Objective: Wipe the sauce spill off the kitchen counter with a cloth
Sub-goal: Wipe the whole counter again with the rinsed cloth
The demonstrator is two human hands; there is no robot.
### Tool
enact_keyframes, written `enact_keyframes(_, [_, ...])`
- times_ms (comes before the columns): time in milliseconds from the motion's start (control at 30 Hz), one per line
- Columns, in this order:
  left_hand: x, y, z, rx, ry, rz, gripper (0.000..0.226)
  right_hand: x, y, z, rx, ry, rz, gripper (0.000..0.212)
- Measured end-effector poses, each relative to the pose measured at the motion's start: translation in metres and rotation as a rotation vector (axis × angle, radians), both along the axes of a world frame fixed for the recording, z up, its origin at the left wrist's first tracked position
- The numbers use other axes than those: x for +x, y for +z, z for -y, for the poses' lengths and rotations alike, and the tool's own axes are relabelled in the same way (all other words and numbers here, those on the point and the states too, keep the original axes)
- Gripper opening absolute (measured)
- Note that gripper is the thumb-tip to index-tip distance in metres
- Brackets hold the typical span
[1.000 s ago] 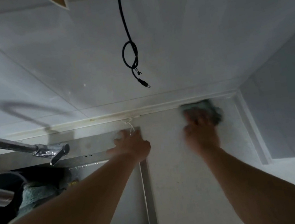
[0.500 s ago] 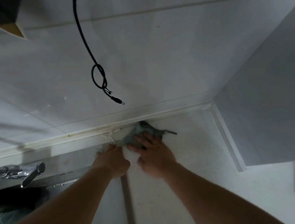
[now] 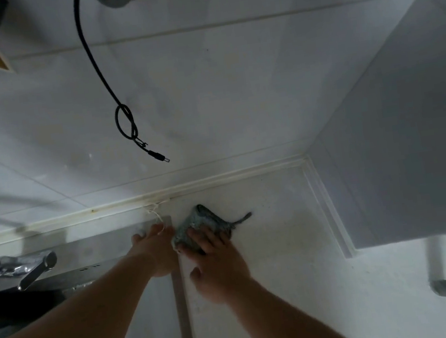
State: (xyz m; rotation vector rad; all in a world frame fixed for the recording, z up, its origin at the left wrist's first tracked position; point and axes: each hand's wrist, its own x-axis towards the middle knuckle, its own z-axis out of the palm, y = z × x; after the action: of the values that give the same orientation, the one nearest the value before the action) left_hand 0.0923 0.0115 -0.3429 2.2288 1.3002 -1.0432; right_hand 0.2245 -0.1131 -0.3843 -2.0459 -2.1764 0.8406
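While my left hand (image 3: 153, 250) rests flat with fingers straight on the sink rim (image 3: 182, 303) at the counter's (image 3: 284, 246) left edge, my right hand (image 3: 218, 267) presses spread fingers onto the bunched grey-green cloth (image 3: 198, 224) — near the counter's back edge, just beside the sink's corner. I see no plain sauce on the pale surface; I judge wiping is well along — perhaps only final passes remain.

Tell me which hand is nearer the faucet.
Left. The left hand rests on the sink rim, just right of the faucet; the right hand presses the cloth on the counter, farther right.
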Motion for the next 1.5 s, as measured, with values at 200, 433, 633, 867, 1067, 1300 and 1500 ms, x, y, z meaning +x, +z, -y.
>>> enact_keyframes(200, [0.002, -0.001, 0.007, 0.038, -0.08, -0.06, 0.074, 0.174, -0.006, 0.02, -0.037, -0.614, 0.292, 0.063])
enact_keyframes(433, [0.001, 0.001, 0.002, 0.018, -0.081, -0.066, 0.078, -0.007, -0.007, 0.023, 0.008, -0.296, 0.058, 0.072])
enact_keyframes(633, [-0.009, -0.013, 0.007, 0.037, 0.004, -0.028, 0.082, 0.101, -0.015, 0.033, 0.091, -0.152, 0.103, 0.069])
enact_keyframes(867, [-0.017, -0.016, 0.011, 0.052, 0.061, 0.033, 0.09, 0.079, -0.012, 0.018, -0.15, -0.802, 0.143, 0.067])
enact_keyframes(1067, [-0.012, -0.006, -0.002, 0.005, -0.047, -0.027, 0.088, -0.044, -0.012, 0.086, 0.034, -0.114, -0.008, 0.07])
enact_keyframes(1300, [-0.027, -0.006, 0.01, 0.117, -0.059, 0.048, 0.076, 0.134, -0.012, 0.101, -0.067, -0.996, 0.176, 0.054])
enact_keyframes(1500, [-0.033, -0.011, 0.041, 0.256, -0.193, 0.278, 0.071, -0.018, -0.005, 0.086, 0.064, -0.871, -0.014, 0.052])
